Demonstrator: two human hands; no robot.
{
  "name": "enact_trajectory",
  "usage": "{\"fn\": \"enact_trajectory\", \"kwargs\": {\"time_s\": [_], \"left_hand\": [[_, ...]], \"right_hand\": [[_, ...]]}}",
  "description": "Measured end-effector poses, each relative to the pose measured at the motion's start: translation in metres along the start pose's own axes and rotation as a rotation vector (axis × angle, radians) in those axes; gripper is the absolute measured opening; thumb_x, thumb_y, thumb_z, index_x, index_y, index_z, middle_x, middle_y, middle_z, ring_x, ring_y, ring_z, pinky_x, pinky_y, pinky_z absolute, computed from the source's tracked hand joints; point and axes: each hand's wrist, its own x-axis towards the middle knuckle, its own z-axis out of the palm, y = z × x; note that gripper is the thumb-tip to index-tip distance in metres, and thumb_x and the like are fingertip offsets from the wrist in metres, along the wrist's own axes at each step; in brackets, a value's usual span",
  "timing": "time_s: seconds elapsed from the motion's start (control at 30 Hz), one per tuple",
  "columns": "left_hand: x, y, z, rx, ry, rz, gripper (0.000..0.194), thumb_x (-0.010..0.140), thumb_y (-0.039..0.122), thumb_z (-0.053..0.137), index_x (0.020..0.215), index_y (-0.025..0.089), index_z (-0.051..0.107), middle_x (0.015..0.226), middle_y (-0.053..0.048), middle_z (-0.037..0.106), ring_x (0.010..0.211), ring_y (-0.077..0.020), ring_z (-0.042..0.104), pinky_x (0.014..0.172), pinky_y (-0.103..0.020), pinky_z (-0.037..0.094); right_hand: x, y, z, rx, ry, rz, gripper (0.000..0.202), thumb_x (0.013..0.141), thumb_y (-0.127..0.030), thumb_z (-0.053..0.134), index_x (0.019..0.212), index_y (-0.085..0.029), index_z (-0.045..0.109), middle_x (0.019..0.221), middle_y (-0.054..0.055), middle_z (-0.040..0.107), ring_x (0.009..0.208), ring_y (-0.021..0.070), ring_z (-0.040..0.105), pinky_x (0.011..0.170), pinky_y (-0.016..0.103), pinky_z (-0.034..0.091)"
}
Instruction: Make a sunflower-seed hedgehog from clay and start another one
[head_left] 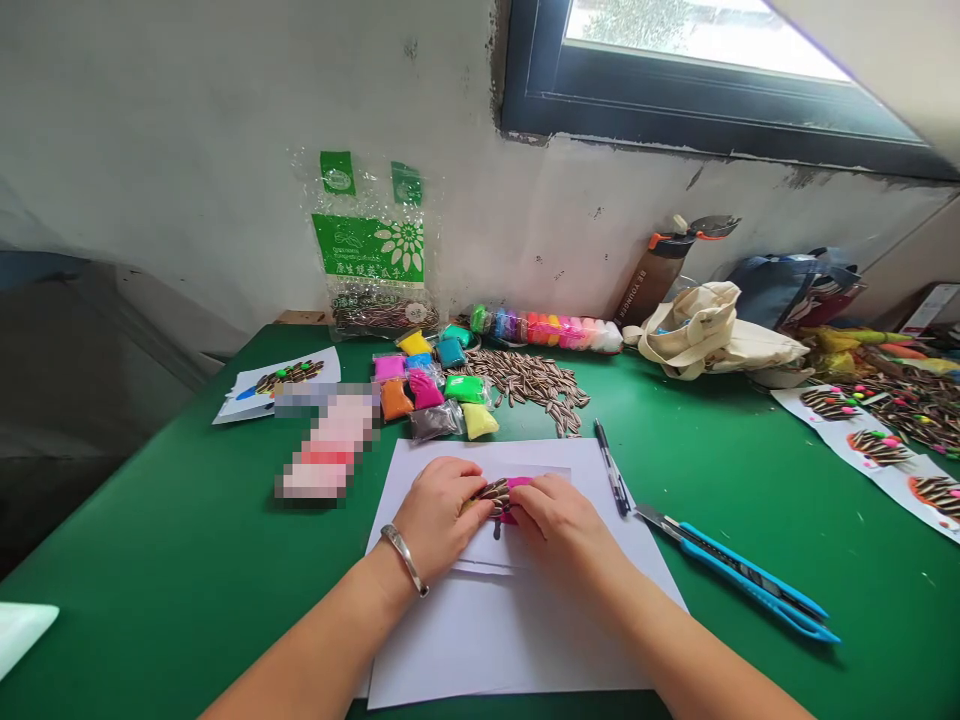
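Observation:
A small picture of overlapping sunflower seeds [496, 492] set on pink clay [519, 484] lies on a small white sheet [551, 473]. A dark clay bit [496, 530] pokes out below it. My left hand [442, 510], with a silver bracelet on the wrist, curls around the left side of the seeds, thumb and fingers pressed against them. At the right end, my right hand [559, 515] has its fingers drawn together over the pink clay; whatever is between its fingertips is hidden. Larger white paper [450, 640] lies beneath both hands.
Loose sunflower seeds [517, 378] and bagged coloured clay [427, 390] lie behind the paper. At the right are a pen [613, 468] and a blue utility knife [742, 575], blade out. Finished seed pictures [877, 448] lie far right. A bottle [652, 275] stands by the wall.

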Motion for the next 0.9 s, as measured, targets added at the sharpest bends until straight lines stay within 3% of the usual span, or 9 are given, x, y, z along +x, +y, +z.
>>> {"fn": "enact_trajectory", "kwargs": {"time_s": [0.37,0.57,0.67,0.9], "left_hand": [[0.0,-0.001,0.001,0.009,-0.003,0.006,0.013,0.077,0.02,0.063,0.087,0.019,0.071,0.095,-0.007,0.067,0.094,-0.0229,0.058,0.085,-0.039,0.048],[0.001,0.0,0.0,0.012,-0.012,0.008,0.013,0.078,0.02,0.062,0.087,0.018,0.072,0.095,-0.007,0.066,0.093,-0.0225,0.057,0.085,-0.039,0.048],[0.0,0.0,0.0,0.018,0.002,0.021,0.013,0.078,0.018,0.063,0.086,0.017,0.072,0.094,-0.007,0.067,0.093,-0.0223,0.057,0.085,-0.038,0.048],[0.0,0.001,0.0,0.016,0.005,0.024,0.013,0.077,0.018,0.062,0.086,0.019,0.071,0.093,-0.006,0.067,0.092,-0.0221,0.058,0.085,-0.038,0.048]], "right_hand": [[0.001,-0.003,0.008,-0.035,0.012,-0.016,0.025,0.091,-0.013,0.038,0.076,-0.016,0.059,0.073,0.005,0.059,0.067,0.0146,0.049,0.065,0.026,0.037],[-0.001,-0.004,-0.005,-0.056,-0.015,0.068,0.014,0.087,-0.017,0.049,0.083,-0.017,0.063,0.076,0.005,0.059,0.072,0.016,0.05,0.064,0.026,0.037],[-0.001,-0.004,-0.011,-0.092,-0.029,0.132,0.015,0.084,-0.017,0.052,0.074,-0.018,0.063,0.074,0.004,0.057,0.07,0.0152,0.049,0.062,0.025,0.034],[0.001,-0.001,-0.004,-0.125,-0.035,0.084,0.021,0.083,-0.014,0.051,0.065,-0.016,0.061,0.067,0.003,0.055,0.063,0.013,0.046,0.059,0.024,0.03]]}}
